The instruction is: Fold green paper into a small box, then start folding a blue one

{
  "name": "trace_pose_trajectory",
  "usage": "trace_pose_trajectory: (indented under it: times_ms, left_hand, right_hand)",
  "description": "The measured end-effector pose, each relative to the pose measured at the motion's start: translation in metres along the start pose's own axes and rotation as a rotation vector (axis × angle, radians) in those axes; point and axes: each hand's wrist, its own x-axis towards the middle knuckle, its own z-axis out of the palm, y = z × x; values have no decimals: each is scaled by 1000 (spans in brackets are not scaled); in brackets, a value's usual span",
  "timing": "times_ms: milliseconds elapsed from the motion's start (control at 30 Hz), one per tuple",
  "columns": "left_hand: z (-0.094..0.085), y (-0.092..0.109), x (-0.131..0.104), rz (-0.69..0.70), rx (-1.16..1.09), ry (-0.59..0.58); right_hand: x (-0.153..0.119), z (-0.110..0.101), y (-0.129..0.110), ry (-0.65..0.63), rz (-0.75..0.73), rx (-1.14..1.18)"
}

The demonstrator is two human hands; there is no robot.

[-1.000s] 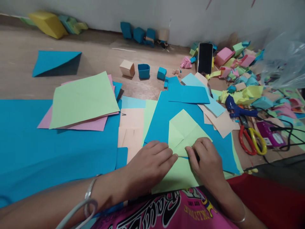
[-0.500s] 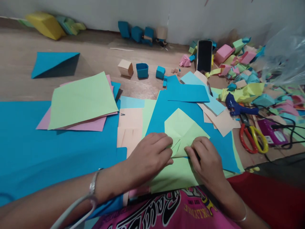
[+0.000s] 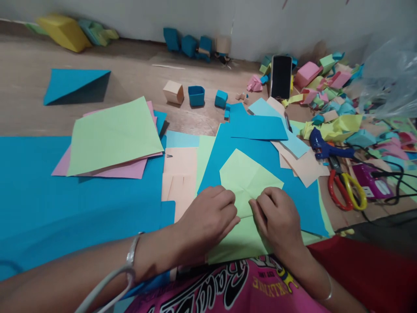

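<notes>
A creased light green sheet [image 3: 246,176] lies over a large blue sheet [image 3: 211,163], its lower edge between both hands. My left hand [image 3: 211,215] is closed on the sheet's lower left edge, fingers curled under. At the lower right edge, my right hand [image 3: 278,217] pinches the same sheet between thumb and bent fingers. Below it, another light green sheet [image 3: 239,243] reaches toward the pink shirt.
Green and pink sheets [image 3: 114,134] are stacked at the left. Small paper boxes [image 3: 196,95] stand behind. Scissors [image 3: 347,191], a blue glue gun [image 3: 329,148], a phone [image 3: 280,77] and many paper pieces [image 3: 339,100] lie at the right.
The green sheet has shifted slightly left and turned a little. The dark folds near my left fingers have flattened. Both hands stay at its lower edge.
</notes>
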Motion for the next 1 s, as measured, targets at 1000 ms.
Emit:
trace_pose_trajectory:
  times_ms: [1000]
  left_hand:
    - [-6,13,-4,188,202,-94]
  right_hand:
    - [3,2,2,-10,-42,-75]
